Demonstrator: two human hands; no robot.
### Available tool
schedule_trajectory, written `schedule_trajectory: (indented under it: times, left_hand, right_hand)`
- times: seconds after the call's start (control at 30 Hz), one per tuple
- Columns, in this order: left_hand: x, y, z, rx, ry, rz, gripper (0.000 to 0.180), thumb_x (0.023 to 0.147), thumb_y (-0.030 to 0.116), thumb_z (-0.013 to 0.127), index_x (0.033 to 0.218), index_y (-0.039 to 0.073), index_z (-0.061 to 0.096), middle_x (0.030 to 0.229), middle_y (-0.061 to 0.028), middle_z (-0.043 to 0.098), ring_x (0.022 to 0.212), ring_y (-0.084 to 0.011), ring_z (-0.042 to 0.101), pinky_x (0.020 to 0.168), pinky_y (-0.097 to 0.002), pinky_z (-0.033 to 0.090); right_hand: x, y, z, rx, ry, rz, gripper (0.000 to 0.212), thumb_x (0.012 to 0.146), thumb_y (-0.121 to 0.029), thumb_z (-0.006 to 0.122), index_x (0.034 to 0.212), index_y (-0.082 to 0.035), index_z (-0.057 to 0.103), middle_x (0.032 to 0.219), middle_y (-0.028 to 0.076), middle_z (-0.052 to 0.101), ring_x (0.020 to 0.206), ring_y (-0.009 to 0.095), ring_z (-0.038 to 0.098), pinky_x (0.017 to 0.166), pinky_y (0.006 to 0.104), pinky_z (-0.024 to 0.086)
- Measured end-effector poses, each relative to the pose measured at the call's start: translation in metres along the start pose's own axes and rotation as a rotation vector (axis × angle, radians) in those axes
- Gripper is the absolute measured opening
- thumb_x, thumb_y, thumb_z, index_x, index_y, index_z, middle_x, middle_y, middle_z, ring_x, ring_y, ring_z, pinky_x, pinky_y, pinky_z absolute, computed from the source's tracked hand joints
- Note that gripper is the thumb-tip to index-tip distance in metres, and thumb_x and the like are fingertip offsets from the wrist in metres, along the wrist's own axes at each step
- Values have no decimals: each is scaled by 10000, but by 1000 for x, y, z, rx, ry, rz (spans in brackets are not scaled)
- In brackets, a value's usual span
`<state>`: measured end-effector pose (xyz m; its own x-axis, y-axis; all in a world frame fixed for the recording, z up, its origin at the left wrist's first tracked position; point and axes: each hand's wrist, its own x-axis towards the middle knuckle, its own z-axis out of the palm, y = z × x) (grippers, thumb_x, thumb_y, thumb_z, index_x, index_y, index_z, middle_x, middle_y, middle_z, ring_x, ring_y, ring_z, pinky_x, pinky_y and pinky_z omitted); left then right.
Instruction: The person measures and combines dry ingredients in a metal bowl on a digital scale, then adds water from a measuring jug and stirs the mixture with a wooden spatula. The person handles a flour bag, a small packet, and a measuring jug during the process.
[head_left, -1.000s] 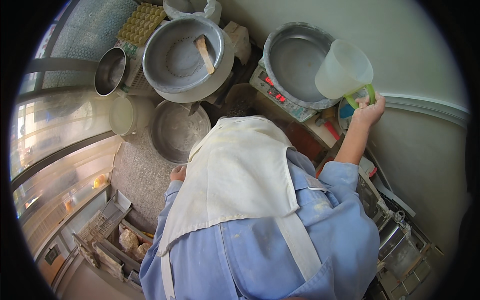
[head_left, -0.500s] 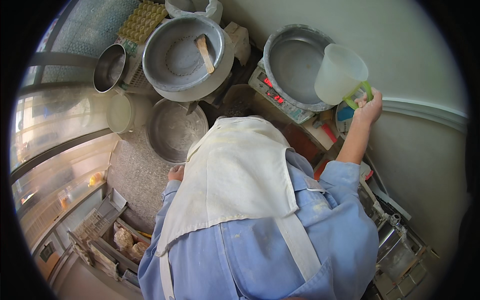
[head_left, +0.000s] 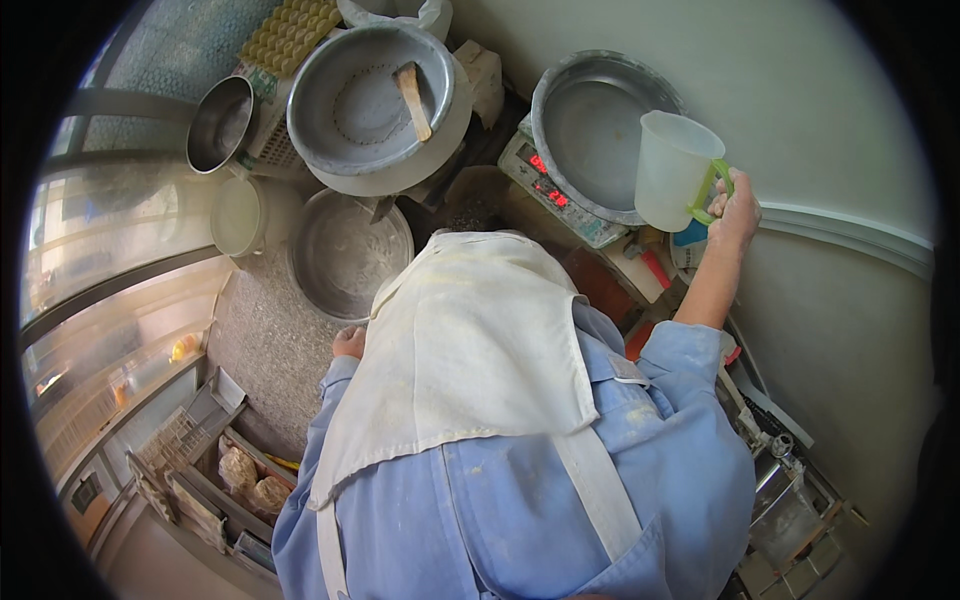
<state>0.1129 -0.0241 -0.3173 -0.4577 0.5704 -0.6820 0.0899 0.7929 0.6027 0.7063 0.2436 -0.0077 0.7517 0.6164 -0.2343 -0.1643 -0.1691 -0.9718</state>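
Note:
My right hand [head_left: 737, 211] is closed round the green handle of a translucent plastic measuring jug [head_left: 672, 172]. The jug overlaps the right rim of a large grey metal basin [head_left: 590, 130], which stands on a digital scale [head_left: 560, 195] with red lit digits. Whether the jug touches the basin, and what it contains, I cannot tell. Low on the left, my left hand [head_left: 349, 341] looks closed beside the white apron [head_left: 470, 340], which partly covers it. Anything inside its fingers is hidden. It is nearest the lower edge of a wide metal bowl [head_left: 352, 255].
Another metal basin [head_left: 375, 85], with a wooden-handled brush [head_left: 412, 100] in it, rests on a pale round container. Left of it are a steel bowl [head_left: 220, 125], a pale bucket [head_left: 238, 217] and egg trays [head_left: 290, 35]. A red-handled tool [head_left: 655, 268] lies below the scale. A wall rises at right.
My right hand has turned the jug more upright, and the jug sits lower in the picture. My left hand stays about where it was.

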Motion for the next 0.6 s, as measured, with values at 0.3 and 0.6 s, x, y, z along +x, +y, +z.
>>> schedule_trajectory:
  times: [0.3, 0.6]
  left_hand:
    - [-14, 14, 5, 15, 27, -7, 332, 718, 220, 612, 929, -36, 602, 849, -122, 638, 771, -158, 599, 684, -274, 474]
    - [16, -30, 0, -7, -27, 16, 358, 700, 242, 612, 936, -27, 610, 841, -124, 642, 774, -171, 605, 702, -285, 475]
  right_hand:
    - [6, 0, 1, -62, -34, -25, 229, 694, -207, 626, 638, -5, 534, 486, -17, 419, 365, 41, 299, 349, 194, 203]
    - [7, -3, 6, -125, -83, -30, 256, 703, -227, 632, 632, -3, 531, 459, -38, 379, 352, 36, 277, 349, 195, 191]
